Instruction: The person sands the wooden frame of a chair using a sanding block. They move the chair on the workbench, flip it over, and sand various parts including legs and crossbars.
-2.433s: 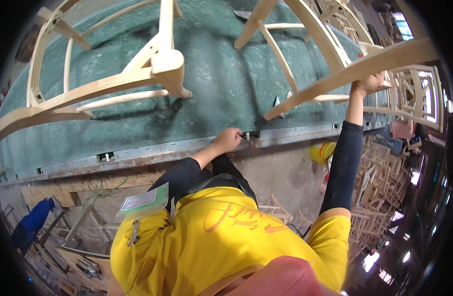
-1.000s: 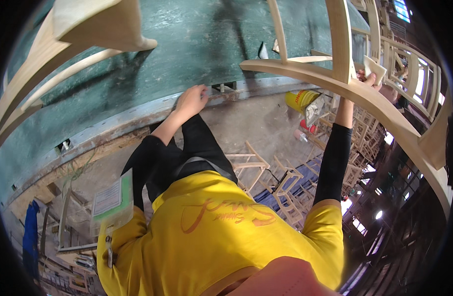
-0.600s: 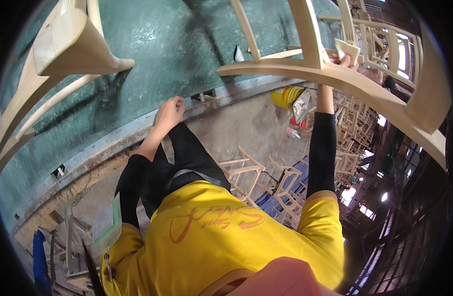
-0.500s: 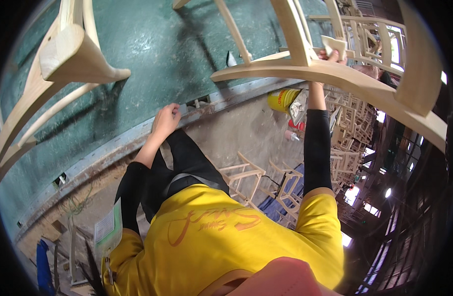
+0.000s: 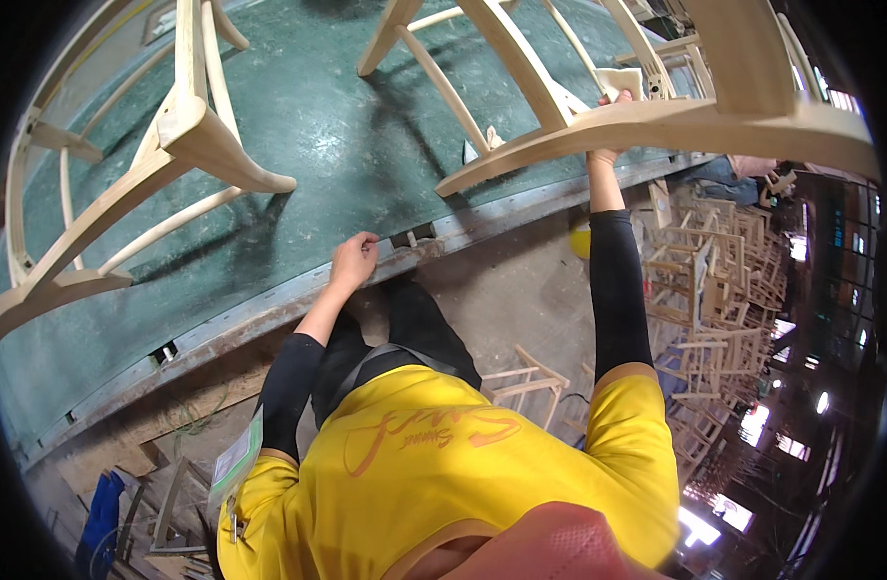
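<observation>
A pale, unpainted wooden chair frame (image 5: 646, 128) lies on the green-topped table (image 5: 318, 126) at the upper right. My right hand (image 5: 610, 130) reaches behind its long curved member, which hides part of the palm. Between those fingers is a cream-coloured folded pad or sheet (image 5: 619, 83), close to the frame's bars; its exact kind is unclear. My left hand (image 5: 354, 259) rests at the table's near edge with its fingers curled in, and nothing shows in it. A second wooden chair frame (image 5: 216, 145) stands on the table to the left, apart from both hands.
A metal rail (image 5: 269, 314) with slots runs along the table's near edge. On the floor behind lie a small wooden frame (image 5: 530, 382) and, at right, many piled chair frames (image 5: 714, 280). A yellow bucket (image 5: 581, 243) shows partly beside my right arm. Another person (image 5: 724, 179) is farther right.
My view has shifted, so both chair frames sit differently in the picture. My right hand keeps the pad near the same bars. My left hand stays curled at the table edge.
</observation>
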Tool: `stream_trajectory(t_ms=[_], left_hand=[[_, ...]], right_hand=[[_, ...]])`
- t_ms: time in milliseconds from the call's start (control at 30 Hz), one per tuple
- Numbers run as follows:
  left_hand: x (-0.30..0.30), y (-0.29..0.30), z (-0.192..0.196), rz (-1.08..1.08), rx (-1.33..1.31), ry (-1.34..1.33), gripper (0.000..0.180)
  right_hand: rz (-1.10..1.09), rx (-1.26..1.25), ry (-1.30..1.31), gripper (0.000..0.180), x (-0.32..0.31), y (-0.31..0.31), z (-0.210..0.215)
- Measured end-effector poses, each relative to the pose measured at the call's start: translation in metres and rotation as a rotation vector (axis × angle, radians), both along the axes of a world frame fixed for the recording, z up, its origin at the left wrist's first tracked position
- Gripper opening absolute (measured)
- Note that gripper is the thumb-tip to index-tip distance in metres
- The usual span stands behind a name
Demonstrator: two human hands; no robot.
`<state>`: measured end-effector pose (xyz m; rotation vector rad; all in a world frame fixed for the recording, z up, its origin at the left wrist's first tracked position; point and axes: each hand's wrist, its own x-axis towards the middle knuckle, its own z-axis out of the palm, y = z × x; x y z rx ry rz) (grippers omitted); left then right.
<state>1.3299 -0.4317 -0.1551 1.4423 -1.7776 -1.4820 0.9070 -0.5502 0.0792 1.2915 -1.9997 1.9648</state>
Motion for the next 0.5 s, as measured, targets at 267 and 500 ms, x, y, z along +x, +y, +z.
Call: stream_trajectory(t_ms=[267,500], left_hand=[[-0.129,0.016,-0.023,-0.193,-0.279,0.085,0.023],[-0.308,-0.034,0.009,-0.367,-0.409,-0.217,0.044]], right_hand=[[-0.079,-0.082,0.399,0.026,0.037,0.006,0.026],[0.19,-0.294,-0.365,0.023,-0.031,0.099,0.024]])
